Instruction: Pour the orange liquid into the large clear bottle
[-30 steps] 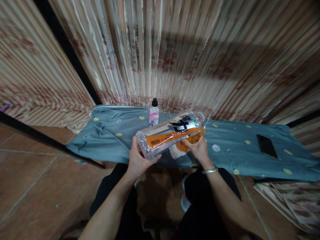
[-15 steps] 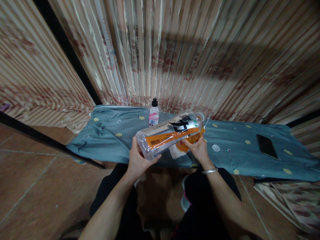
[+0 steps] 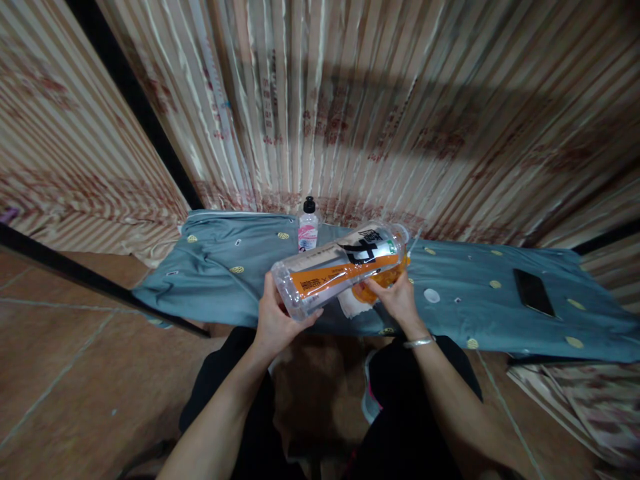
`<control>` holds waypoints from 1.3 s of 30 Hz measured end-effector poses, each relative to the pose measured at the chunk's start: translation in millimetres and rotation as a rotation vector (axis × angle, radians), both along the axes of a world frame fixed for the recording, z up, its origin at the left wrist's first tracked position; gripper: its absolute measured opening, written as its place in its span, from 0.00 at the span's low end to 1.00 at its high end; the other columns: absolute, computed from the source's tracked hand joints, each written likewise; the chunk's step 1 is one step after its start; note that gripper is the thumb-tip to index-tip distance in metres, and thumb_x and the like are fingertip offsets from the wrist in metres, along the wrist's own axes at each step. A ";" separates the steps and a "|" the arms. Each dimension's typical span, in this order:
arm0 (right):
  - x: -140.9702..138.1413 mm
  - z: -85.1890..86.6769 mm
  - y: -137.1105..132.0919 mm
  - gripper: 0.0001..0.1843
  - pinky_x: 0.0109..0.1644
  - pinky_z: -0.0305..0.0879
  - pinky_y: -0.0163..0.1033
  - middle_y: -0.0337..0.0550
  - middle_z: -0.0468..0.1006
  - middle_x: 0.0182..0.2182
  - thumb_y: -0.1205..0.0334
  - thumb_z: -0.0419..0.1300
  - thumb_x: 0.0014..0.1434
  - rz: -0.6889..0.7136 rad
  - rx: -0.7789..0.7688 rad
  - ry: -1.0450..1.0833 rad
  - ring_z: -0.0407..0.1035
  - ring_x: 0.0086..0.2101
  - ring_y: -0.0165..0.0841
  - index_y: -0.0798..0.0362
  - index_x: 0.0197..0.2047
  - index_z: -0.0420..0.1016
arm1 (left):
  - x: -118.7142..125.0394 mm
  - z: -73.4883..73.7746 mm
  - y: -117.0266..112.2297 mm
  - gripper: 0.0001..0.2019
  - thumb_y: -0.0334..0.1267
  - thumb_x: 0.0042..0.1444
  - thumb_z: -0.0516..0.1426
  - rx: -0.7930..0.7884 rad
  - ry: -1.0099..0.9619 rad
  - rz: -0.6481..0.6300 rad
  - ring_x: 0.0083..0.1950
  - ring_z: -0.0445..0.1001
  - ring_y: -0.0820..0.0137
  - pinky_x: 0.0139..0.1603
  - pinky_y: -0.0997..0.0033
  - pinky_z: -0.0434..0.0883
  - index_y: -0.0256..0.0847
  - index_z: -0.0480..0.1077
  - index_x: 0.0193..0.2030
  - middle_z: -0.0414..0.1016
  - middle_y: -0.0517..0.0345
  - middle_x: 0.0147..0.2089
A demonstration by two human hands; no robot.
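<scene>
A large clear plastic bottle (image 3: 335, 270) with an orange and silver label lies tilted across the view, its neck end up to the right. My left hand (image 3: 280, 320) is closed around its base. Under the neck end, my right hand (image 3: 397, 300) grips a clear container of orange liquid (image 3: 383, 287), thumb in front; the bottle partly hides this container. A thin pale stick shows beside it at the right. White tissue (image 3: 354, 304) lies below the bottle. Just behind stands a small clear bottle (image 3: 308, 230) with a black cap and pink label.
A blue-green cloth (image 3: 215, 260) with yellow prints covers the narrow table. On it lie a white round cap-like piece (image 3: 431, 296) and a black phone (image 3: 534, 293) at the right. A striped curtain (image 3: 350, 100) hangs behind; dark metal posts (image 3: 135, 107) frame the sides.
</scene>
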State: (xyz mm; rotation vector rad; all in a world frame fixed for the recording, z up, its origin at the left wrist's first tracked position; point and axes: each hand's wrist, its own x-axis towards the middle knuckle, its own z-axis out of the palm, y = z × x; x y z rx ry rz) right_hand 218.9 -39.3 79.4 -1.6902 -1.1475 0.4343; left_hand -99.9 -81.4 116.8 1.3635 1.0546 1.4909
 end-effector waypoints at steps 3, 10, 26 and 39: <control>0.2 0.9 0.0 0.65 0.72 0.87 0.80 0.73 0.95 0.62 0.16 0.85 0.37 0.000 -0.017 0.000 0.90 0.64 0.76 0.51 0.67 0.81 | -0.3 0.3 0.0 0.46 0.63 0.44 0.88 -0.004 -0.006 0.000 0.60 0.99 0.44 0.62 0.39 0.97 0.51 0.73 0.61 0.95 0.51 0.57; 1.0 -2.0 -0.4 0.64 0.71 0.88 0.76 0.70 0.96 0.61 0.15 0.85 0.40 0.009 0.017 -0.011 0.91 0.63 0.73 0.50 0.67 0.82 | 0.4 1.5 -0.2 0.47 0.59 0.41 0.90 -0.013 -0.005 0.004 0.59 0.99 0.41 0.62 0.37 0.98 0.51 0.74 0.60 0.95 0.49 0.58; 3.2 -4.7 0.9 0.65 0.70 0.88 0.75 0.69 0.96 0.61 0.15 0.85 0.40 0.022 0.016 -0.022 0.91 0.62 0.71 0.51 0.69 0.83 | 0.8 2.2 -0.4 0.47 0.58 0.41 0.90 -0.010 -0.022 0.012 0.60 0.99 0.47 0.61 0.46 0.97 0.51 0.74 0.61 0.94 0.54 0.56; 0.4 -1.8 0.4 0.66 0.72 0.87 0.76 0.70 0.96 0.62 0.13 0.83 0.40 0.018 0.032 -0.015 0.91 0.63 0.72 0.50 0.68 0.81 | -0.7 -0.8 0.4 0.47 0.59 0.43 0.90 0.003 0.005 -0.008 0.60 0.99 0.44 0.62 0.39 0.98 0.51 0.74 0.63 0.95 0.51 0.58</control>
